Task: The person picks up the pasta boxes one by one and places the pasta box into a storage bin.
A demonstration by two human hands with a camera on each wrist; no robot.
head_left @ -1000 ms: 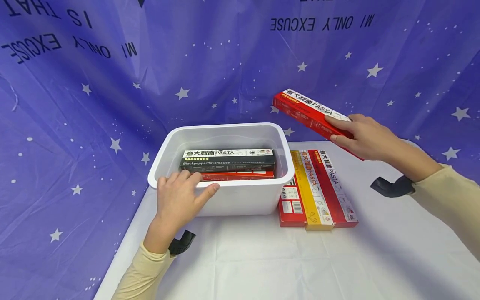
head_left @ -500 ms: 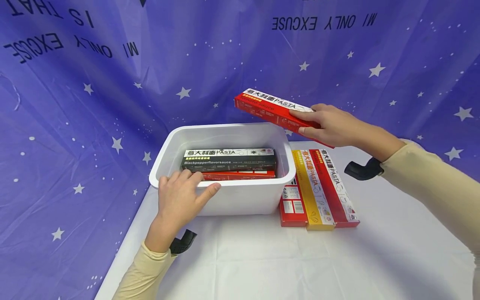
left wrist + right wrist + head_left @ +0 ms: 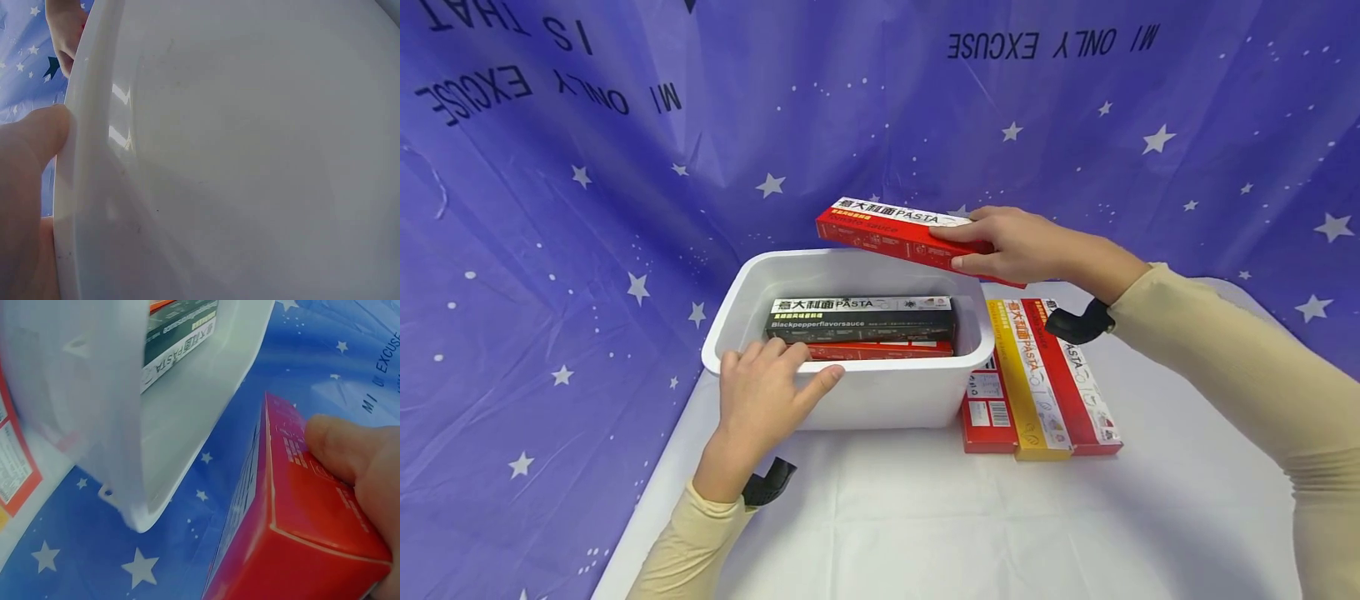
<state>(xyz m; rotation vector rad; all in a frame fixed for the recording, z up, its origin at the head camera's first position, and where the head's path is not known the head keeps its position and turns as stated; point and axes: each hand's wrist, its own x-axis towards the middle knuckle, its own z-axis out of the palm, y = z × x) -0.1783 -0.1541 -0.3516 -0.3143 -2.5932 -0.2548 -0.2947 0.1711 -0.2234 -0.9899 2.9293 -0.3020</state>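
My right hand (image 3: 1018, 243) grips a red tomato sauce pasta box (image 3: 887, 230) by its right end, above the back right rim of a white plastic bin (image 3: 850, 392). The right wrist view shows my thumb on the side of that pasta box (image 3: 312, 506), beside the bin (image 3: 81, 394). My left hand (image 3: 763, 400) holds the bin's front rim, its fingers hooked over the edge. In the left wrist view, the left thumb (image 3: 44, 131) lies at the rim. Inside the bin, a black pepper pasta box (image 3: 857, 323) rests on top of a red box (image 3: 887, 350).
Right of the bin, on the white tabletop (image 3: 910, 517), lie a red box (image 3: 988, 417) showing its barcode, a yellow pasta box (image 3: 1022, 375) and another red pasta box (image 3: 1067, 383), side by side. A purple star-printed cloth (image 3: 880, 108) hangs behind and at the left.
My right hand has carried the red pasta box leftward from above the boxes on the table to over the bin's back right rim. The left hand stays at the front rim.
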